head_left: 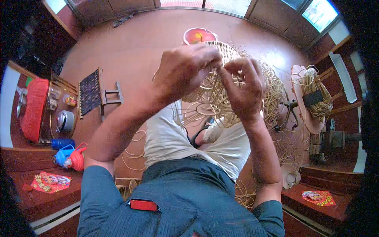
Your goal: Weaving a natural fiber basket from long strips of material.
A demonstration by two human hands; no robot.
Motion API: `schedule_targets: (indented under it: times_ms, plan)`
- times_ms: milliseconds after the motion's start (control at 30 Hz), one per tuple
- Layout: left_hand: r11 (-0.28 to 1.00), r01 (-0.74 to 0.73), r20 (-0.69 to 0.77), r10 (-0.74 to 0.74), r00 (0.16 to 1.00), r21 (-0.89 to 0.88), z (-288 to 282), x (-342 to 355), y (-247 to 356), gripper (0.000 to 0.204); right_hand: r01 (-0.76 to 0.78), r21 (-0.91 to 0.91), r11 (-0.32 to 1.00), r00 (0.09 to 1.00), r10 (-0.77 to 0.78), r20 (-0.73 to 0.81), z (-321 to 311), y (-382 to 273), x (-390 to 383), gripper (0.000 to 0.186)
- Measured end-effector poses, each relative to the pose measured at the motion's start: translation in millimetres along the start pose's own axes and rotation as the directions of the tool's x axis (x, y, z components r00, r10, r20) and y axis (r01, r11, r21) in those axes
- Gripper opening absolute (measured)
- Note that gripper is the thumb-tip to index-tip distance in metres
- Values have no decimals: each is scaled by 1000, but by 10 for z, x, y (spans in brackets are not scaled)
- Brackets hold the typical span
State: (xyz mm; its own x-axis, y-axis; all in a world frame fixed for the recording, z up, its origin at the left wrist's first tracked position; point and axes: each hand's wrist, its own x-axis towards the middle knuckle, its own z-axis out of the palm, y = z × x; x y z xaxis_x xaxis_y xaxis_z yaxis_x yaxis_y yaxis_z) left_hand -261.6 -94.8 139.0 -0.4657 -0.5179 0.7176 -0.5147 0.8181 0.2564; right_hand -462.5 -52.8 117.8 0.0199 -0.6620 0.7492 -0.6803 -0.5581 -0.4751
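A woven piece of pale cord or cane [221, 51], with many loose strands [201, 112] hanging from it, sits over my lap in the middle of the head view. My left hand [191, 67] is closed in a pinch at its upper part, fingertips on what looks like a strand. Just right of it, my right hand [244, 85] has curled fingers, thumb and forefinger pinched at the same spot. The fingertips nearly meet, and the exact strand between them is too small to make out.
A red basin [193, 35] sits behind the weaving. At left are a low folding seat [90, 91], a side table with a pot [65, 120] and two jugs [77, 158]. A cord coil [321, 102] rests on a board at right, near a tangled heap [276, 98].
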Motion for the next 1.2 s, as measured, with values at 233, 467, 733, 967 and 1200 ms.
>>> schedule_targets:
  times_ms: [233,467,733,967,1200]
  plan:
    - [946,184,99,-163,982,-268,-236,-290,185,9,155,17,988,987,-154,-35,-63,-167,-273,23]
    - [608,574,382,-428,819,-549,-353,-181,242,7,164,44,986,986,-164,-9,-121,-178,-385,28]
    - [629,621,454,-432,779,-468,-262,-21,117,12,116,8,993,992,-116,44,-224,-191,-382,30]
    - [725,579,480,-383,789,-373,-261,81,120,14,88,-5,996,993,-87,76,-296,-174,-391,32]
    - [778,501,419,-338,842,-379,-229,89,131,13,201,-28,979,976,-198,86,-341,-174,-327,33]
